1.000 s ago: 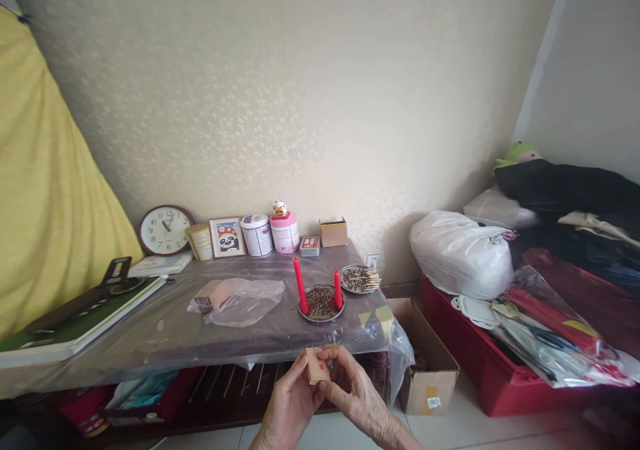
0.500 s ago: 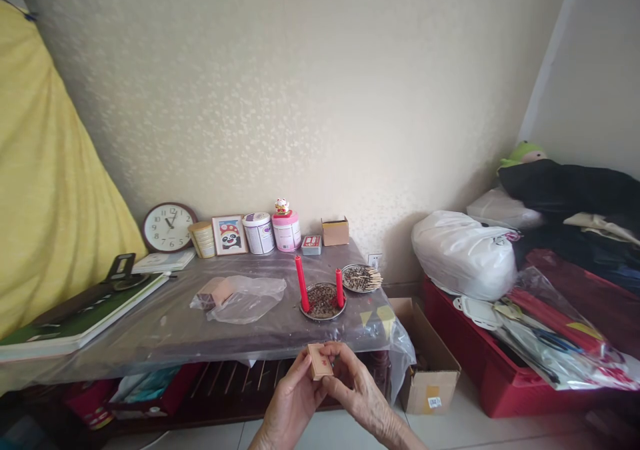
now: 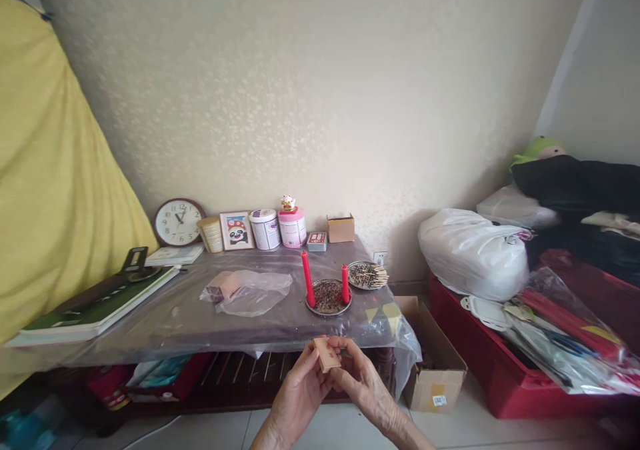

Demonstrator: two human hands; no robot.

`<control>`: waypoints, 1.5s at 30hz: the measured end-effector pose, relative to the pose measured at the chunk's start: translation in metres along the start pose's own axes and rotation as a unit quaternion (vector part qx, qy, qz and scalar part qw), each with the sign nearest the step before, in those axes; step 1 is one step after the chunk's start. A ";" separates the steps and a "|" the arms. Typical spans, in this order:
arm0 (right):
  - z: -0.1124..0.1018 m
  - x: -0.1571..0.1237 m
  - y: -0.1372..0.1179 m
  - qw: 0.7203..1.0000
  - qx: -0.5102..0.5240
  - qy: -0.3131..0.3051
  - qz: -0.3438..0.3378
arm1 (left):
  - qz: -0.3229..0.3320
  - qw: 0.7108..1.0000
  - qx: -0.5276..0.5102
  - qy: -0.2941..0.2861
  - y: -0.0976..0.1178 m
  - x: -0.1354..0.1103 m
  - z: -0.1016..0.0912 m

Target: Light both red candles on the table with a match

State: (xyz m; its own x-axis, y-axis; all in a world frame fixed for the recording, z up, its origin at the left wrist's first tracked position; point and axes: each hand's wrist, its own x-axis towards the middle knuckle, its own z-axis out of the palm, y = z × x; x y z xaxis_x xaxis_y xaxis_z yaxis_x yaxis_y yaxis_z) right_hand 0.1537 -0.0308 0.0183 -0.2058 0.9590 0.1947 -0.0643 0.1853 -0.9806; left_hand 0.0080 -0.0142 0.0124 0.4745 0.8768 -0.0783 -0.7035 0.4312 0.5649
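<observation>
From here I have the box [image 3: 328, 355] held up between my left hand [image 3: 299, 395] and my right hand [image 3: 364, 385], each clamped on it, near the front edge of the table [image 3: 200, 330]. Beyond it I see 2 red candles [image 3: 308, 280] standing on a plate [image 3: 327, 314].

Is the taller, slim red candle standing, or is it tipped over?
Standing, leaning slightly left in this view: the taller, slim red candle has its foot in the round metal dish, its tip upward.

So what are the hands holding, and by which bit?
A small pinkish box with red print: the left hand holds its left edge, the right hand its right edge.
</observation>
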 end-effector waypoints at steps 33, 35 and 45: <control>0.005 0.001 -0.005 0.999 0.025 0.019 0.034 | 0.025 0.998 0.014 -0.047 0.000 -0.002 0.004; 0.006 0.000 -0.005 0.999 0.026 0.024 0.035 | 0.026 0.999 0.012 -0.046 -0.002 -0.001 0.003; 0.007 0.001 -0.004 0.998 0.013 0.049 0.039 | 0.022 0.999 0.009 -0.036 -0.004 -0.002 0.004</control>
State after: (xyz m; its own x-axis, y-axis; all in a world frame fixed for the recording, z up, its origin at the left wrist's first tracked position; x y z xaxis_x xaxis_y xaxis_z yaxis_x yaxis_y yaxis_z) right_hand 0.1469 -0.0320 0.0227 -0.1155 0.9867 0.1141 -0.0767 0.1056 -0.9914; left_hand 0.0118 -0.0180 0.0138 0.4809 0.8767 0.0066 -0.7152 0.3880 0.5813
